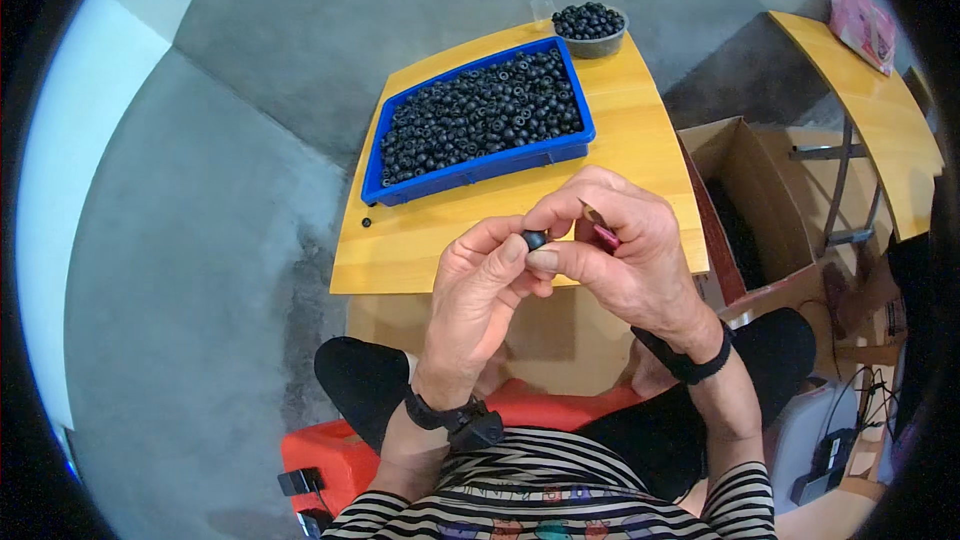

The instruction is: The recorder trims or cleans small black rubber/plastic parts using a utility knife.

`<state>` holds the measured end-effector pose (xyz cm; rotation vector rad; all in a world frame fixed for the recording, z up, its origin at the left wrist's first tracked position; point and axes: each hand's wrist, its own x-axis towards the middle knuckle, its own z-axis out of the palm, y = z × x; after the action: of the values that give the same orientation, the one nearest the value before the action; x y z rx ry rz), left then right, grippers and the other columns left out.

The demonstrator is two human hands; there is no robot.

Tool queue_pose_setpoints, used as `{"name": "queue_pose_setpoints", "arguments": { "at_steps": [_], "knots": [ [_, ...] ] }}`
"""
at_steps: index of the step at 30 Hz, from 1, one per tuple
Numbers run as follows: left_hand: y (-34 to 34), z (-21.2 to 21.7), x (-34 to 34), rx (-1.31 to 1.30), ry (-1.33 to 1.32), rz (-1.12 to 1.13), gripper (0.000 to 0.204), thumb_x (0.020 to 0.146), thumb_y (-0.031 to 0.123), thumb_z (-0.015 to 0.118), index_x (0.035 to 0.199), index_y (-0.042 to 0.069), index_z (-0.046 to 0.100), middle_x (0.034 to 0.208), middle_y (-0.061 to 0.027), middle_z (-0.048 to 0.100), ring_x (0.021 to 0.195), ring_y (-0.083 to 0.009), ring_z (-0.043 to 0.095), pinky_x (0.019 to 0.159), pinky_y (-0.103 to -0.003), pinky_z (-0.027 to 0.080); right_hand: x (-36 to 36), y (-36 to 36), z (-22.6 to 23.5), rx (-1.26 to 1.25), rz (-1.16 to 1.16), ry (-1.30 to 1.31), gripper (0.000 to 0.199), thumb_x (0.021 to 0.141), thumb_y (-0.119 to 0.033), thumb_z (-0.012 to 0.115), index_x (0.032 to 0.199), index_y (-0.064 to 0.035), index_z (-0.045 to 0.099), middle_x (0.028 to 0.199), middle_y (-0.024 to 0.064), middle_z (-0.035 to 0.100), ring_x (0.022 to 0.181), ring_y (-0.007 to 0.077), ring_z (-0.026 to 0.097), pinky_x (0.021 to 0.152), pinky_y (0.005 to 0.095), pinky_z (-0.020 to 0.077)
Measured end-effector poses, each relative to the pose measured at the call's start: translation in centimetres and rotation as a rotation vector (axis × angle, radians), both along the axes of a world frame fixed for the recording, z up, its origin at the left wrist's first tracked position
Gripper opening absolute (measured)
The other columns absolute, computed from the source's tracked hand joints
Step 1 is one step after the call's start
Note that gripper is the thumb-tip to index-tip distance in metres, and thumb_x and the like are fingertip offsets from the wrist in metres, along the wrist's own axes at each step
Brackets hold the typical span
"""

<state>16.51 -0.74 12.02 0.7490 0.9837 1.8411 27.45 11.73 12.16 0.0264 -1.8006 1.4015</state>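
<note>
Over the near edge of the yellow table point(400, 262), my two hands meet. My left hand point(470, 290) is closed, pinching a small black round part point(535, 239) between thumb and fingertips. My right hand point(630, 245) is also closed and its thumb tip reaches the same part. Held in that hand is a small tool point(605, 236) with a pinkish-red body and a dark, pointed end sticking up; its other end is hidden by the fingers. Beyond my hands stands a blue tray point(480, 173) heaped with black ring-shaped parts point(480, 110).
One loose black ring point(366, 223) lies left of the tray's front. A clear bowl point(592, 46) of black parts stands at the far right corner. Right of the table is an open cardboard box point(780, 190); beyond it, another table point(870, 110) bears a pink packet point(863, 25).
</note>
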Motion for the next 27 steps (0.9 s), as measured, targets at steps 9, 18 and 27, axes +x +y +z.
{"name": "queue_pose_setpoints", "arguments": {
  "at_steps": [9, 18, 27],
  "knots": [
    [-2.2, 2.1, 0.3, 0.029, 0.041, 0.033, 0.024, 0.089, 0.016, 0.059, 0.106, -0.002, 0.059, 0.091, -0.0078, 0.063, 0.074, -0.0121, 0.06, 0.065, -0.025, 0.052, -0.5, -0.9, 2.0, -0.089, 0.183, -0.009, 0.019, 0.07, -0.005, 0.072, 0.088, -0.0053, 0.064, 0.074, -0.0011, 0.052, 0.065, 0.0076, 0.046, 0.052, 0.0211, 0.0355],
    [-3.6, 3.1, 0.1, 0.013, 0.06, 0.05, 0.023, 0.086, 0.012, 0.062, 0.104, -0.002, 0.059, 0.09, -0.0089, 0.064, 0.075, -0.013, 0.061, 0.064, -0.025, 0.052, -0.9, -1.8, 2.1, 0.236, 0.046, 0.174, 0.021, 0.065, -0.001, 0.071, 0.085, -0.0015, 0.064, 0.066, 0.0039, 0.052, 0.062, 0.0162, 0.048, 0.053, 0.0268, 0.0378],
    [-2.7, 1.0, 0.6, 0.026, -0.13, -0.054, 0.019, 0.083, 0.011, 0.066, 0.097, 0.001, 0.06, 0.084, -0.0092, 0.064, 0.07, -0.014, 0.062, 0.061, -0.025, 0.053, 0.4, -2.2, 0.7, 0.024, 0.037, 0.136, 0.012, 0.067, -0.001, 0.071, 0.078, -0.0011, 0.066, 0.065, 0.003, 0.054, 0.062, 0.0137, 0.049, 0.054, 0.0259, 0.0389]
  ]
}}
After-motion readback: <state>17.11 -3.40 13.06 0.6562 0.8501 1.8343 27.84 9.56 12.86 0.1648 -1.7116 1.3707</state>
